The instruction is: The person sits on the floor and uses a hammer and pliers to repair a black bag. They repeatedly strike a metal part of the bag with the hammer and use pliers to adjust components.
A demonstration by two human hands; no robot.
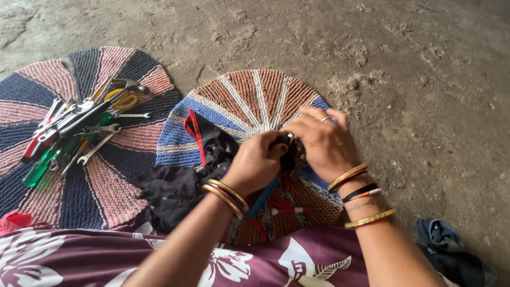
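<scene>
Dirt floor (414,79), round mat (255,101) mid-frame: we had left hand (255,165) and right hand (319,141) both pinching a blue-handled tool (265,194); fingers could've slipped off it.

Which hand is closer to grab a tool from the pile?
Probably the left hand. It sits on the side nearer the tool pile on the striped mat. The right hand is farther away. Both hands grip a dark tool.
</scene>
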